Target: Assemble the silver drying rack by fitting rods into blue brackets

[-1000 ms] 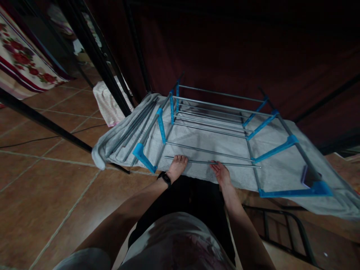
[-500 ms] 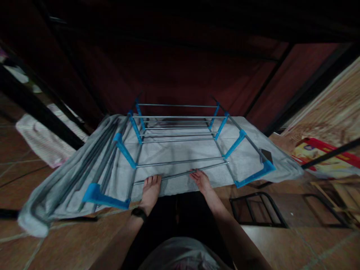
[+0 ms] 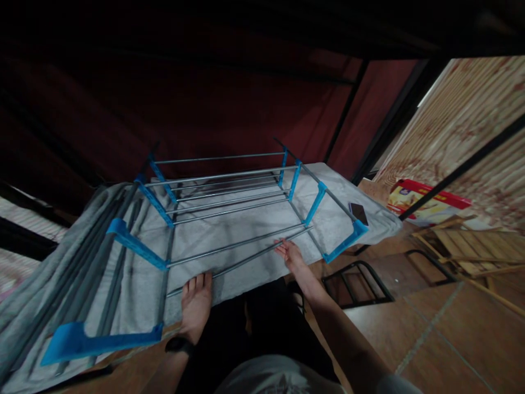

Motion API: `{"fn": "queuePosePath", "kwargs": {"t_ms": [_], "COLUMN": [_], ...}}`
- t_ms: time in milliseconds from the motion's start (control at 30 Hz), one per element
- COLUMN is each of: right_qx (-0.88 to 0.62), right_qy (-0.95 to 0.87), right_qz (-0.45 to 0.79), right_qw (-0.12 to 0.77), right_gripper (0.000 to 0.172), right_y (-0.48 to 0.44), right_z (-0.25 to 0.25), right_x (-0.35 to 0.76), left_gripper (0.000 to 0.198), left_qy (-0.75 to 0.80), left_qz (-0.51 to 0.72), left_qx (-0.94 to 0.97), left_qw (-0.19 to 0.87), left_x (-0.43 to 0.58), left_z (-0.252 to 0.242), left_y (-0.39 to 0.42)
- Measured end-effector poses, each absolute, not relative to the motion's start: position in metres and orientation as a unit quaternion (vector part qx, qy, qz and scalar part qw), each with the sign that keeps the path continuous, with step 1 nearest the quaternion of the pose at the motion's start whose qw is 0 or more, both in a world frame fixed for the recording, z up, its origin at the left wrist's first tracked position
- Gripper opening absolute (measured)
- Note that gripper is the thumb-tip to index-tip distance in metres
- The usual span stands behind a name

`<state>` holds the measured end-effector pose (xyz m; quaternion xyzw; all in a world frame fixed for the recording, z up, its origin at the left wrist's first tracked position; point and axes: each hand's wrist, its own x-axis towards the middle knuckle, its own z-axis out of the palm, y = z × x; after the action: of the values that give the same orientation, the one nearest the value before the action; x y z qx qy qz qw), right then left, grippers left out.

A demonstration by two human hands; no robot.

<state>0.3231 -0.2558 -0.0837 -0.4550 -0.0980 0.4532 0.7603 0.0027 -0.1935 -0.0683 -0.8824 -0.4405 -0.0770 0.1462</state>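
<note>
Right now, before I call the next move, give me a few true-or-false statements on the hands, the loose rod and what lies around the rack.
1. The left hand and the right hand both touch the loose rod. True.
2. The rack's plastic connectors are red. False: they are blue.
3. A phone lies on the grey cloth near the rack's right end. True.
4. The left wrist is bare. False: it wears a dark band.
5. The red box sits on the cloth. False: it lies off the cloth, further right.
</note>
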Motion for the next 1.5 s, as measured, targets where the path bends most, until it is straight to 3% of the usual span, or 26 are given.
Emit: {"fn": "queuePosePath", "kwargs": {"t_ms": [300, 800, 1300, 1500], "right_qx": [-0.485, -0.528, -0.45, -0.455], "right_qy": [-0.061, -0.097, -0.084, -0.09], "right_qz": [0.437, 0.426, 0.492, 0.487], "right_qw": [0.755, 0.728, 0.74, 0.74], "right_gripper": [0.037, 0.042, 0.031, 0.027], "right_y": [-0.255, -0.255, -0.259, -0.259], "right_z": [-0.087, -0.078, -0.081, -0.085], "right_x": [0.32, 0.317, 0.33, 0.33], "left_gripper": [0.046, 0.044, 0.047, 0.053], "left_qy": [-0.425, -0.426, -0.441, -0.404], "left_qz": [-0.054, -0.061, -0.027, -0.021], "left_qx": [-0.891, -0.889, -0.887, -0.899], "left_qw": [0.152, 0.156, 0.132, 0.168], "left_x": [0.006, 0.009, 0.008, 0.023], "left_z": [-0.072, -0.075, -0.072, -0.066], "left_y": [-0.19, -0.191, -0.19, -0.19]}}
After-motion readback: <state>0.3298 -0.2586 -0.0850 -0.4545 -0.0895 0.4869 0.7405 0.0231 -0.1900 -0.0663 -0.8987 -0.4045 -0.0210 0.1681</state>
